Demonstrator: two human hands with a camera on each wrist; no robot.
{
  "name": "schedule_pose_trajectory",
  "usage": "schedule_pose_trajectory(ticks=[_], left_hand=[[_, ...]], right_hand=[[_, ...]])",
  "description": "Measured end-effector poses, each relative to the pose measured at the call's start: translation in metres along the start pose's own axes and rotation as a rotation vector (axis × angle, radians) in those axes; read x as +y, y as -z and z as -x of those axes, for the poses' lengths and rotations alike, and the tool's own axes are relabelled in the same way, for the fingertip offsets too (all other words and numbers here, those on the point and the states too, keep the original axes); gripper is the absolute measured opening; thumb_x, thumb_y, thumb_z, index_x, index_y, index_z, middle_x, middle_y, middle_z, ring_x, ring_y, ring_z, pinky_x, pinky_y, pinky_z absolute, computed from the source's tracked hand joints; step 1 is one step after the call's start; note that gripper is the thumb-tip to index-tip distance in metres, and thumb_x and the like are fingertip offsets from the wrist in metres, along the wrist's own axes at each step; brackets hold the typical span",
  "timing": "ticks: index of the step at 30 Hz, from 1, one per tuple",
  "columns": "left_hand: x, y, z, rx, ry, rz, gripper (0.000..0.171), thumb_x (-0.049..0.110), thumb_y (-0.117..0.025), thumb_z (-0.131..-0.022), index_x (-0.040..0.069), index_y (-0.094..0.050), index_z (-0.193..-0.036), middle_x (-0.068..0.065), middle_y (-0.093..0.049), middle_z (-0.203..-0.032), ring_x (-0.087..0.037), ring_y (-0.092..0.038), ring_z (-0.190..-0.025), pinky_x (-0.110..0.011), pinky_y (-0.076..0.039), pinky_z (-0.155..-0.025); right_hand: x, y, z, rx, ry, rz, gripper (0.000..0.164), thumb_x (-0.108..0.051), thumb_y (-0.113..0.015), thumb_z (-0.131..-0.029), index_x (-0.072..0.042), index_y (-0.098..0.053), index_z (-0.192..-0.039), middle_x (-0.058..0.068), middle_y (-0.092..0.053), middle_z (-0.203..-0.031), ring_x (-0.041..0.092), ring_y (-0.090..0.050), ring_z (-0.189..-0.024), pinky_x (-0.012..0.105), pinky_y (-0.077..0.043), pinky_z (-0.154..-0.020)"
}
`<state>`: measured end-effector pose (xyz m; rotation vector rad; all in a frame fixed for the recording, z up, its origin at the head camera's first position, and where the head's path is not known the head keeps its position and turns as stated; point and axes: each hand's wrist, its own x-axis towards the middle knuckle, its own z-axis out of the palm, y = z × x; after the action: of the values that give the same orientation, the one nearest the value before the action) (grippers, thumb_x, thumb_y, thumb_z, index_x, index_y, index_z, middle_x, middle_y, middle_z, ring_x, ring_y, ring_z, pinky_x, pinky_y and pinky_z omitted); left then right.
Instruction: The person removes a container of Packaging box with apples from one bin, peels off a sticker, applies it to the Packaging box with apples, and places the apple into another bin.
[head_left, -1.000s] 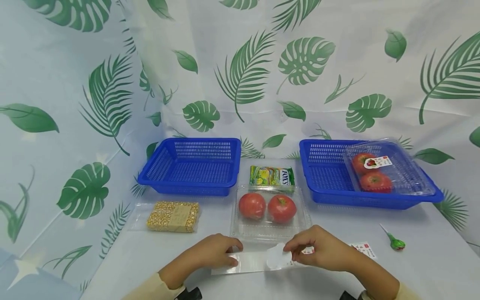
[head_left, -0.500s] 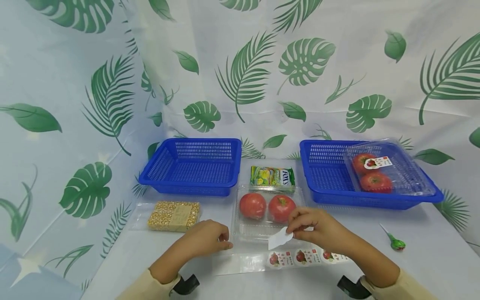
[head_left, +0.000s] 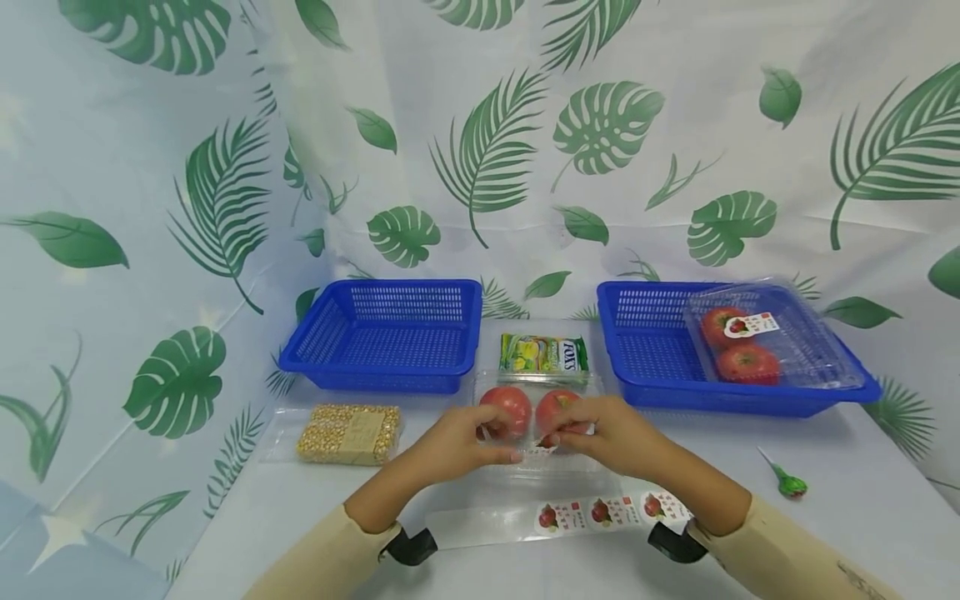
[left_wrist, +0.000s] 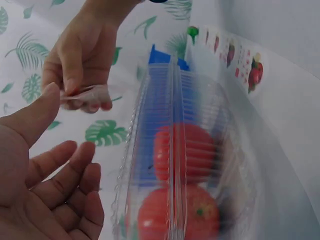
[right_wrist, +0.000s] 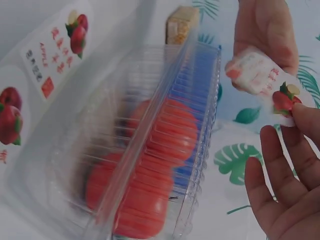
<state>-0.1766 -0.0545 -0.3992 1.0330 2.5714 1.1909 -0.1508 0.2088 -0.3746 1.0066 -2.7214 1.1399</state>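
In the head view my right hand (head_left: 611, 433) is above the front of a clear plastic box (head_left: 540, 458) with two red apples (head_left: 506, 411) inside. Between thumb and fingertips it pinches a white apple sticker (right_wrist: 270, 82), printed with apples and red characters. My left hand (head_left: 468, 446) faces it from the left, thumb and fingers spread apart. Its thumb tip reaches near the sticker's free end in the left wrist view; whether they touch I cannot tell. A glossy backing strip (head_left: 487, 527) with several more apple stickers lies in front of the box, partly beneath my right forearm.
Behind the box lies a green Fox's candy packet (head_left: 543, 352). A bare blue basket (head_left: 382, 333) stands back left, another blue basket (head_left: 645, 350) back right, holding a labelled box of apples (head_left: 750, 364). Corn kernels in a bag (head_left: 348, 433) lie left, a green flower (head_left: 791, 485) right.
My right hand peeled the sticker off the strip, lifted it and turned it so its print shows. Both hands moved from the strip forward over the apple box and closer together.
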Motion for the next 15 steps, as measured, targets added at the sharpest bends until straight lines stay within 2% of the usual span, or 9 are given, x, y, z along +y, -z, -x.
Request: schedule_pose_trajectory(ticks=[5, 7, 10, 15], left_hand=[[0.000, -0.007, -0.010, 0.017, -0.019, 0.132, 0.033, 0.023, -0.080, -0.083, 0.008, -0.067, -0.109, 0.010, -0.066, -0.086, -0.005, -0.062, -0.081, -0.024, -0.052, -0.072], [-0.001, -0.008, -0.013, 0.020, -0.016, 0.154, 0.030, 0.016, -0.079, -0.083, 0.009, -0.065, -0.110, 0.009, -0.067, -0.084, -0.005, -0.063, -0.078, -0.024, -0.053, -0.069], [-0.001, -0.010, -0.016, 0.013, 0.004, 0.178, 0.035, 0.010, -0.078, -0.084, 0.011, -0.062, -0.115, 0.007, -0.068, -0.081, -0.006, -0.064, -0.075, -0.024, -0.053, -0.065], [-0.003, -0.012, -0.024, 0.010, 0.064, 0.218, 0.046, 0.009, -0.076, -0.085, 0.010, -0.056, -0.126, 0.005, -0.067, -0.079, -0.009, -0.063, -0.071, -0.024, -0.052, -0.061]], right_hand=[[0.003, -0.004, -0.012, -0.012, 0.008, -0.130, 0.017, -0.006, -0.068, -0.091, -0.015, -0.073, -0.104, -0.004, -0.069, -0.096, 0.013, -0.066, -0.085, 0.028, -0.056, -0.073], [0.004, -0.004, -0.016, -0.006, -0.008, -0.137, 0.021, -0.002, -0.068, -0.090, -0.013, -0.072, -0.107, -0.001, -0.069, -0.099, 0.016, -0.067, -0.088, 0.029, -0.057, -0.074], [0.006, -0.004, -0.020, 0.019, -0.048, -0.116, 0.027, 0.000, -0.069, -0.088, -0.010, -0.070, -0.113, 0.003, -0.069, -0.105, 0.018, -0.067, -0.090, 0.030, -0.057, -0.075], [0.012, -0.006, -0.027, 0.071, -0.098, -0.104, 0.032, 0.000, -0.069, -0.088, -0.007, -0.067, -0.119, 0.006, -0.069, -0.102, 0.017, -0.067, -0.087, 0.028, -0.057, -0.072]])
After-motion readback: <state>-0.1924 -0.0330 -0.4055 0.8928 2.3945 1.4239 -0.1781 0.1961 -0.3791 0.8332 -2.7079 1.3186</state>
